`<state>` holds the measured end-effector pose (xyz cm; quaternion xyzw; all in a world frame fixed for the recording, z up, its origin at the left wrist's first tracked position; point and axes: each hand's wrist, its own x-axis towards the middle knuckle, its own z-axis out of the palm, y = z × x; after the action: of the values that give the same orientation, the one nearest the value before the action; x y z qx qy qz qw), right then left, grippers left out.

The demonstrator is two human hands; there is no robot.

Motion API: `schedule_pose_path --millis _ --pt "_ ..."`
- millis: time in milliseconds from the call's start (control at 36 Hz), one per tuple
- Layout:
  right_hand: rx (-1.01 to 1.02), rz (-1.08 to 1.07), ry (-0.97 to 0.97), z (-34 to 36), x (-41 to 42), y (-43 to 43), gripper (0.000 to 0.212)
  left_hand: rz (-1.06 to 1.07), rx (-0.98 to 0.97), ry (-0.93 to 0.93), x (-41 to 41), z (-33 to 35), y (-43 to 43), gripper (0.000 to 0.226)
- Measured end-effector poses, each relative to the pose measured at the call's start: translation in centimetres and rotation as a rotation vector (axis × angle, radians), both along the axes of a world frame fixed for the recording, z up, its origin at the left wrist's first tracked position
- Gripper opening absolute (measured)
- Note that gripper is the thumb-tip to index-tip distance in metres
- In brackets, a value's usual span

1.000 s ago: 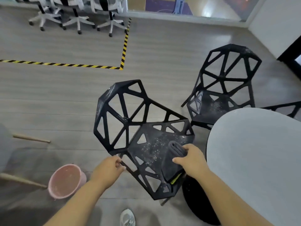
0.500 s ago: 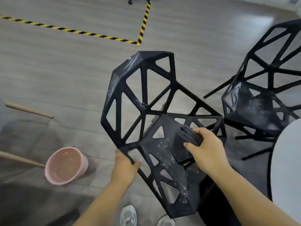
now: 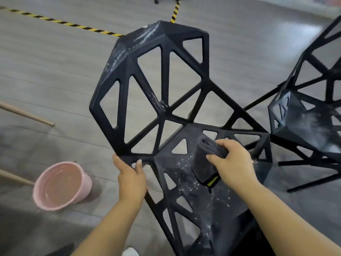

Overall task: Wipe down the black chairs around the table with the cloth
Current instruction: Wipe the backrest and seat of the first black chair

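Note:
A black lattice chair (image 3: 162, 74) fills the middle of the view, its seat speckled with white dust. My left hand (image 3: 131, 176) grips the seat's left edge where it meets the backrest. My right hand (image 3: 234, 161) holds a folded dark grey cloth (image 3: 203, 163) with a yellow-green tag and presses it on the seat. A second black lattice chair (image 3: 304, 126) stands to the right, its seat dusty too.
A pink bucket (image 3: 60, 185) holding water sits on the grey wood floor at the lower left. Two wooden poles (image 3: 27, 113) reach in from the left edge. Yellow-black hazard tape (image 3: 60, 22) crosses the floor at the top. A white shoe (image 3: 131, 252) shows at the bottom.
The view has moved closer to the chair, and the table has left the frame. My right hand has slid the cloth up the seat toward the backrest. My left hand keeps its grip.

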<state>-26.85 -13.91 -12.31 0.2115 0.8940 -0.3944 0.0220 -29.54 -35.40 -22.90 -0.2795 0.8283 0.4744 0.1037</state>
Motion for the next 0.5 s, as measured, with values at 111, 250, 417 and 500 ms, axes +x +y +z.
schedule_pose_path --millis 111,250,417,500 --pt "0.043 0.017 0.050 -0.7 -2.0 -0.6 0.012 -0.051 -0.052 0.097 -2.7 0.3 -2.9 0.046" --pt "0.001 0.054 0.138 -1.4 -4.5 -2.1 0.025 -0.107 -0.088 0.086 -6.4 0.7 -6.2 0.029" --pt "-0.029 0.067 0.280 -3.2 -7.4 -3.2 0.025 -0.188 -0.088 0.138 -9.0 0.1 -8.0 0.026" --pt "-0.064 0.089 0.366 -4.6 -8.3 -3.5 0.020 -0.224 -0.093 0.165 -9.7 -0.2 -8.3 0.028"
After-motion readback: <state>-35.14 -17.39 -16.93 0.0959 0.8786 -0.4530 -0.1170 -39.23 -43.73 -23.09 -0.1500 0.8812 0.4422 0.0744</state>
